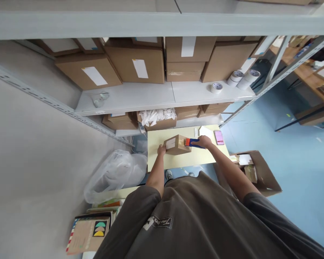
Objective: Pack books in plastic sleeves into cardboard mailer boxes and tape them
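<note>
A small cardboard box (pixel 175 150) with a white label rests on the pale yellow table (pixel 156 163), in the middle of the view. My left hand (pixel 161 149) is closed on the box's left end. In my right hand (pixel 204 141) is a blue tool with an orange-red front (pixel 197 143), its front end against the right side of the box, where shiny tape shows. A pink-screened phone (pixel 219 137) lies to the right of my right hand, with white paper (pixel 206 131) just behind the hand.
A shelf (pixel 156 95) behind the table bears cardboard boxes (pixel 148 68) and tape rolls (pixel 216 87). Below it, a box holds white strips (pixel 158 116). An open carton (pixel 267 176) stands on the floor at right. Clear plastic bags (pixel 116 172) lie at left.
</note>
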Motion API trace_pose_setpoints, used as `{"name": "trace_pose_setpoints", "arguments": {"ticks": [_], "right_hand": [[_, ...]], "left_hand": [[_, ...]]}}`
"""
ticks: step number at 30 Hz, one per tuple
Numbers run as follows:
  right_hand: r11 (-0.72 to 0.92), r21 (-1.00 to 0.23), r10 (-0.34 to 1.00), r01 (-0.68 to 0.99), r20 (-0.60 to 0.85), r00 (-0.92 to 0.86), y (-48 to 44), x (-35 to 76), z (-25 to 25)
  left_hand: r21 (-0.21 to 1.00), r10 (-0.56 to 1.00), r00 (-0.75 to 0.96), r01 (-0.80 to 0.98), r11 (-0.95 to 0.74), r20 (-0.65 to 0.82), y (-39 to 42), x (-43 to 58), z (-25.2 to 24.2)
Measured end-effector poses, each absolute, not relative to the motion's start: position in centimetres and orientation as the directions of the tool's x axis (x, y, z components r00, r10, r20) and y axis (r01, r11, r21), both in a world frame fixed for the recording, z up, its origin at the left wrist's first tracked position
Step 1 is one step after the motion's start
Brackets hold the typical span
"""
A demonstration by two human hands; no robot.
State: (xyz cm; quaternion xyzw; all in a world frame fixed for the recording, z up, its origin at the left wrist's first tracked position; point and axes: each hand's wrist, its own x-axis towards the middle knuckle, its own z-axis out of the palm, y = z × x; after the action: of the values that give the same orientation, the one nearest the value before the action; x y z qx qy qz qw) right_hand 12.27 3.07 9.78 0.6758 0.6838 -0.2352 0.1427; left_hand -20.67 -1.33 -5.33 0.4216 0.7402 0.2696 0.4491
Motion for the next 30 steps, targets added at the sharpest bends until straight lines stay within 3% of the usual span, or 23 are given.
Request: {"name": "trace_pose_setpoints", "arguments": {"ticks": [3, 8, 13, 19, 30], "right_hand": [[0.004, -0.122, 0.855, 0.993, -0.514, -0.067, 3.7, 7.2, 11.4], [0.016, -0.152, 0.827, 0.988, -0.554, -0.099, 3.2, 0.4, 12.5], [0.029, -0.153, 0.84, 0.988, -0.532, -0.107, 2.6, -2.2, 12.9], [-0.004, -0.14, 0.843, 0.99, -0.532, -0.072, 3.3, 2.4, 13.1], [-0.094, -0.1, 0.832, 0.991, -0.554, 0.023, 1.0, 18.0, 12.4]], "left_hand": [[0.764, 0.856, -0.318, 0.395, 0.51, -0.407, -1.0, -22.2, -3.1], [0.805, 0.947, -0.174, 0.499, 0.32, -0.268, -1.0, -21.6, 0.2], [0.685, 0.928, -0.18, 0.631, 0.364, -0.327, -1.3, -20.6, 1.3], [0.61, 0.925, -0.178, 0.707, 0.358, -0.336, -1.6, -16.4, 1.7], [0.707, 0.939, -0.144, 0.626, 0.331, -0.312, -1.9, -3.7, 0.3]]}}
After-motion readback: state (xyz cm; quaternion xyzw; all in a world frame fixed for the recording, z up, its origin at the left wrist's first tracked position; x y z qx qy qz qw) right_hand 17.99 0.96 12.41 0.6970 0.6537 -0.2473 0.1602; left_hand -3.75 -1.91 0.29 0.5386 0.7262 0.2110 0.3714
